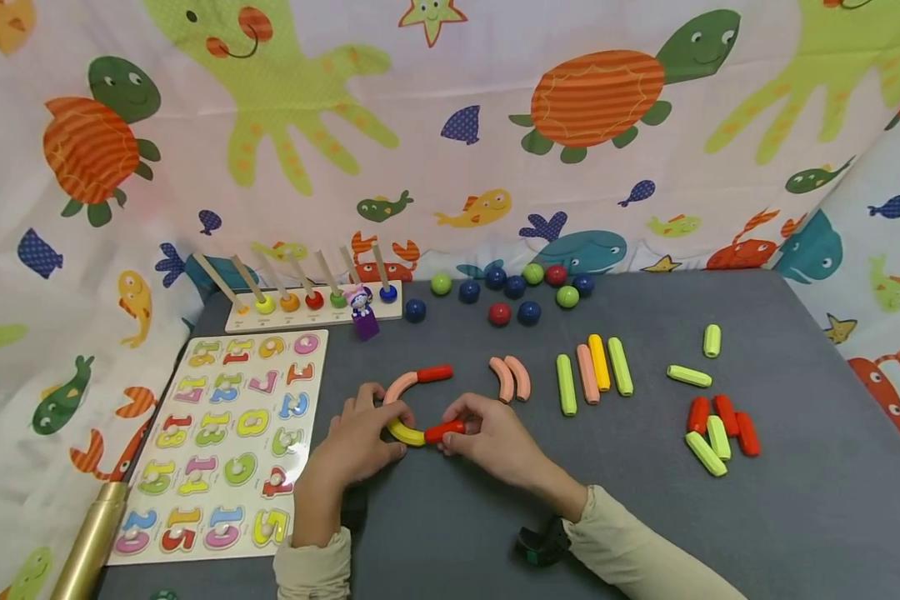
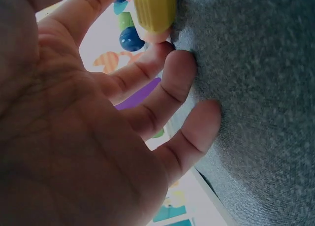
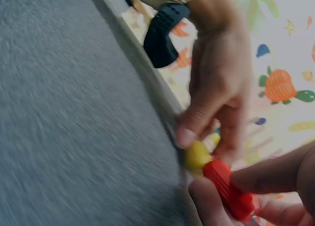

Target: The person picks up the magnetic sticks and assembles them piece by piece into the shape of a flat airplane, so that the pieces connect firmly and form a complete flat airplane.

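A hooked chain of toy pieces lies on the dark grey table, made of a red straight piece (image 1: 435,373), a pink curved piece (image 1: 399,387), a yellow curved piece (image 1: 407,435) and a second red straight piece (image 1: 442,431). My left hand (image 1: 362,433) holds the yellow curved piece between thumb and fingers; its other fingertips rest near the table in the left wrist view. Thumb and fingers of my right hand (image 1: 498,437) pinch the second red piece. In the right wrist view this ribbed red piece (image 3: 227,189) meets the yellow piece's end (image 3: 198,157).
A number puzzle board (image 1: 221,446) lies left, with a peg stacker (image 1: 315,310) and small figurine (image 1: 361,310) behind. Several balls (image 1: 499,313) sit at the back. Pink curved pieces (image 1: 502,379), long straight pieces (image 1: 566,385) and short red and green pieces (image 1: 747,433) lie rightward.
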Demonstrator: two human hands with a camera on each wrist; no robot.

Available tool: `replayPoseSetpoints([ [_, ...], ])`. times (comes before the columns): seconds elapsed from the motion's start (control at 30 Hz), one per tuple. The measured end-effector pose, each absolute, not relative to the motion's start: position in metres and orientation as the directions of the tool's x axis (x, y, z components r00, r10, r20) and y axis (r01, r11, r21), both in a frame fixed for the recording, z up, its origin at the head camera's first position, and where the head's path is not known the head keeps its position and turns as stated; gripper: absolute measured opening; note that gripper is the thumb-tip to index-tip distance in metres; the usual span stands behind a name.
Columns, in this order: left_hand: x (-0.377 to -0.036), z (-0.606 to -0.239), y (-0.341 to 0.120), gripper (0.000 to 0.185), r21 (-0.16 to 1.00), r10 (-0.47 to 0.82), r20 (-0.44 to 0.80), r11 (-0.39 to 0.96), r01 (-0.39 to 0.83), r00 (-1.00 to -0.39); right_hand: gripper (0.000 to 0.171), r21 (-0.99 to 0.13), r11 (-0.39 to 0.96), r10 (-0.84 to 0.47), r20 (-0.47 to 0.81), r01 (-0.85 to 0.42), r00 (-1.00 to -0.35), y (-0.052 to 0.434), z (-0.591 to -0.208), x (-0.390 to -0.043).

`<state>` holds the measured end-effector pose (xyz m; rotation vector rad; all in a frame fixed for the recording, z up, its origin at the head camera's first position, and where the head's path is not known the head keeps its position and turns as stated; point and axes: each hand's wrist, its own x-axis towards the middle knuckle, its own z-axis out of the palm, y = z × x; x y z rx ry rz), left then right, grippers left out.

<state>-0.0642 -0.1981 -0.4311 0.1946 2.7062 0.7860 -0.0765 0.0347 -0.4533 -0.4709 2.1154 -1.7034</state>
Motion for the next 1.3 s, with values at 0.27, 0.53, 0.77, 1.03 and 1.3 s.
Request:
replayPoseSetpoints([
  [0.27, -0.068, -0.432, -0.203, 0.022, 0.573, 0.225, -0.271, 0.819, 0.031, -0.936, 0.013, -0.946, 0.315, -0.444, -0.08, -0.072, -0.892, 0.026, -0.461, -0.073],
  [0.53, -0.066, -0.427, -0.202, 0.025, 0.549, 0.21, -0.283, 0.836, 0.022, -0.936, 0.011, -0.965, 0.259, -0.469, -0.105, -0.024, -0.877, 0.031, -0.465, -0.077],
  [0.77, -0.065, -0.423, -0.181, 0.027, 0.48, 0.193, -0.282, 0.877, 0.036, -0.94, 0.014, -0.981, 0.186, -0.458, -0.134, 0.053, -0.879, 0.035, -0.469, -0.08],
  [1.03, -0.067, -0.426, -0.186, 0.02, 0.536, 0.201, -0.268, 0.844, 0.028, -0.942, 0.019, -0.862, 0.422, -0.542, 0.01, -0.282, -0.84, 0.034, -0.463, -0.079],
  [1.3, -0.067, -0.426, -0.189, 0.017, 0.536, 0.204, -0.279, 0.844, 0.024, -0.938, 0.021, -0.539, 0.572, -0.689, 0.093, -0.618, -0.719, 0.039, -0.453, -0.074],
])
